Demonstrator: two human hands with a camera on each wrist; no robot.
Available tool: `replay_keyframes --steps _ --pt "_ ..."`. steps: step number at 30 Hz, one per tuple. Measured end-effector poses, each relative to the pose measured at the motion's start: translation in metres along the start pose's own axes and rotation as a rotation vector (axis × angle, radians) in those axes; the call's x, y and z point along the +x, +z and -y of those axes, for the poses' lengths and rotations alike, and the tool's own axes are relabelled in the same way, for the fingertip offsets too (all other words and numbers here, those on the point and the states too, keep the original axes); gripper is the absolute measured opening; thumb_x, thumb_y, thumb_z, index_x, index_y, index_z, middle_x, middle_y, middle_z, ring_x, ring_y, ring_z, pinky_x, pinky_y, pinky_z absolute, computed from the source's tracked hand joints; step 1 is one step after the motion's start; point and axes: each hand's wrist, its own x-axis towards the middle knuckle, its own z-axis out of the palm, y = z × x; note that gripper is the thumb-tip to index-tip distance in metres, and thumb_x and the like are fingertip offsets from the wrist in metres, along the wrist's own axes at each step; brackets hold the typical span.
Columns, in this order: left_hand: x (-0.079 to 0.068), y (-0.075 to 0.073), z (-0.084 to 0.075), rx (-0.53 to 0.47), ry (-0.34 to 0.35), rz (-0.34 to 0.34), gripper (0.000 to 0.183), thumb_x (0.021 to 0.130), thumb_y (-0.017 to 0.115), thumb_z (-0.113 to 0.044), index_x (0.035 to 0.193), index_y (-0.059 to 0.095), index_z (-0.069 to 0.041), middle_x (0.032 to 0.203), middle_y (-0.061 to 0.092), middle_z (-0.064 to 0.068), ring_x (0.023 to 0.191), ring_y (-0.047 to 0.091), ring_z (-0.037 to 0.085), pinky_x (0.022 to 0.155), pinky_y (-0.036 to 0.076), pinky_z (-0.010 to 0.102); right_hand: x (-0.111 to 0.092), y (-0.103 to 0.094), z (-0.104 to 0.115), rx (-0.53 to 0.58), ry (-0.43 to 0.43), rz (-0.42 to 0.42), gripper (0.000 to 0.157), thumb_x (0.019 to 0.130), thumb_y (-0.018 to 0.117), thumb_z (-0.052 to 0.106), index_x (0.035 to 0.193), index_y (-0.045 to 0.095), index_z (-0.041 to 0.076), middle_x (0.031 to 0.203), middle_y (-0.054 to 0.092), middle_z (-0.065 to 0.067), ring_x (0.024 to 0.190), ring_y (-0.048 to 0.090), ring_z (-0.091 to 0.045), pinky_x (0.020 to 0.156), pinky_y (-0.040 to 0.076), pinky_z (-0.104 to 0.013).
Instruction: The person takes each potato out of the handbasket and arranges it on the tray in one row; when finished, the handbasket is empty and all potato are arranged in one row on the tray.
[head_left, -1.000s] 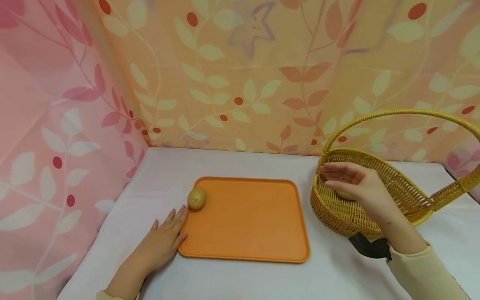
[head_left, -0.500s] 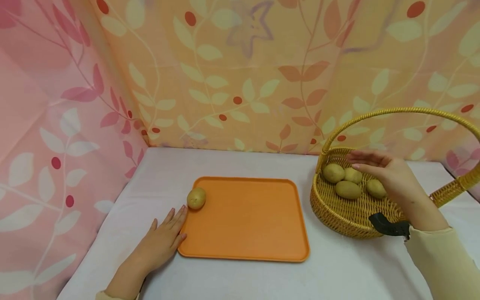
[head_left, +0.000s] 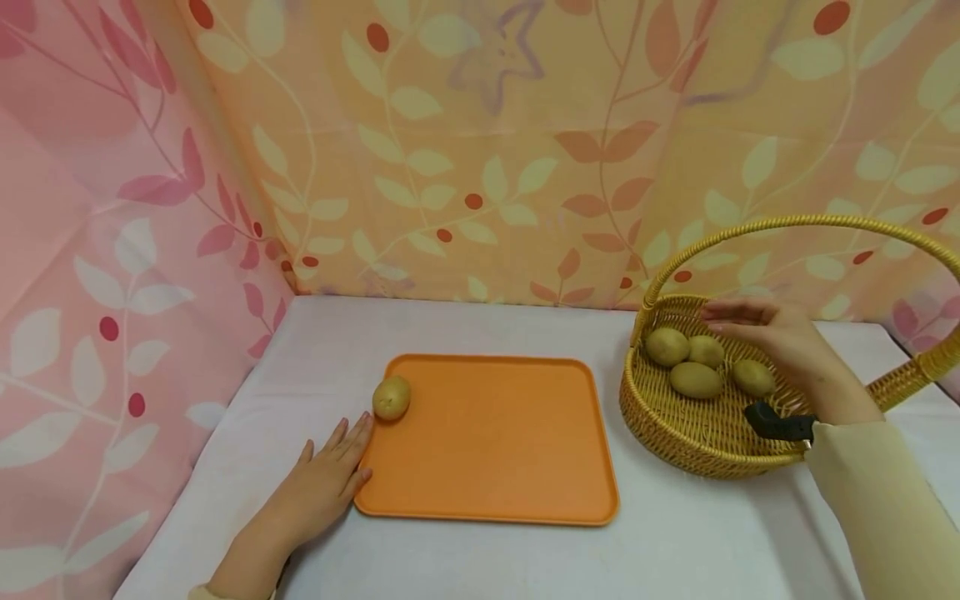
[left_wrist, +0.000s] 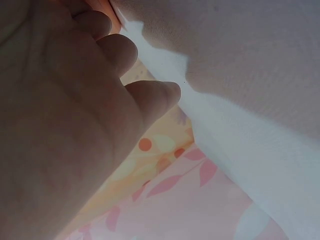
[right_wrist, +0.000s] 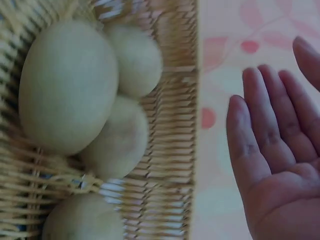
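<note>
In the head view my left hand (head_left: 318, 483) lies flat with its fingertips at the left edge of an orange tray (head_left: 495, 442). One potato (head_left: 392, 397) sits at the tray's upper left edge, just beyond those fingertips. On the right, my right hand (head_left: 780, 337) hovers over a wicker basket (head_left: 675, 437) and holds nothing. Several potatoes lie in the basket, among them one potato (head_left: 696, 380) in front and another potato (head_left: 753, 378) closest to the hand. The right wrist view shows straight fingers (right_wrist: 257, 115) apart from the potatoes (right_wrist: 70, 87).
The basket's tall arched handle (head_left: 795, 222) rises over the right arm. A white cloth (head_left: 465, 558) covers the table. Patterned fabric (head_left: 450, 167) hangs behind, and pink fabric (head_left: 97, 333) stands on the left.
My right hand has moved right and slightly back, away from the basket's left side, uncovering the potatoes there. The left hand, the tray and its potato have stayed in place.
</note>
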Motion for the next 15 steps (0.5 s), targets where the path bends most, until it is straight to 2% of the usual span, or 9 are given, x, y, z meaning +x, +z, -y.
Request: replay_keyframes --steps 3,6,9,12,15 --pt "0.000 0.000 -0.001 -0.003 -0.001 0.003 0.062 0.097 0.053 -0.025 0.147 0.028 -0.001 0.148 0.035 0.015 0.137 0.027 0.038 0.100 0.019 0.070 0.004 -0.008 -0.011 -0.116 0.042 0.043 0.029 0.090 0.057 -0.007 0.114 0.067 0.005 0.103 0.069 0.007 0.094 0.064 -0.002 0.078 0.048 -0.013" --pt "0.000 0.000 -0.001 -0.002 -0.002 0.008 0.062 0.097 0.053 -0.025 0.147 0.027 -0.001 0.147 0.035 0.016 0.136 0.027 0.038 0.100 0.020 0.070 0.006 -0.011 -0.018 -0.271 0.070 0.066 0.027 0.090 0.059 -0.003 0.116 0.064 0.000 0.102 0.069 0.009 0.092 0.063 0.000 0.076 0.049 -0.015" --pt "0.000 -0.001 -0.002 -0.002 -0.001 0.008 0.062 0.097 0.053 -0.025 0.147 0.028 0.000 0.147 0.035 0.016 0.136 0.027 0.038 0.099 0.020 0.070 0.006 -0.013 -0.021 -0.360 0.127 0.088 0.031 0.090 0.060 0.000 0.119 0.058 -0.010 0.102 0.069 0.008 0.090 0.063 0.000 0.075 0.050 -0.016" --pt "0.000 -0.001 -0.002 -0.002 -0.001 0.005 0.061 0.097 0.053 -0.025 0.147 0.028 0.000 0.148 0.035 0.016 0.136 0.027 0.039 0.099 0.020 0.070 0.005 -0.012 -0.021 -0.431 0.222 0.114 0.039 0.090 0.064 0.010 0.121 0.055 -0.012 0.102 0.069 0.003 0.090 0.062 0.001 0.076 0.048 -0.015" --pt "0.000 -0.001 -0.001 -0.003 -0.004 0.006 0.061 0.097 0.053 -0.025 0.147 0.027 0.000 0.148 0.034 0.016 0.136 0.027 0.039 0.099 0.020 0.070 0.005 -0.011 -0.021 -0.454 0.297 0.151 0.045 0.089 0.067 0.015 0.123 0.054 -0.012 0.106 0.069 -0.008 0.092 0.062 -0.002 0.078 0.046 -0.014"
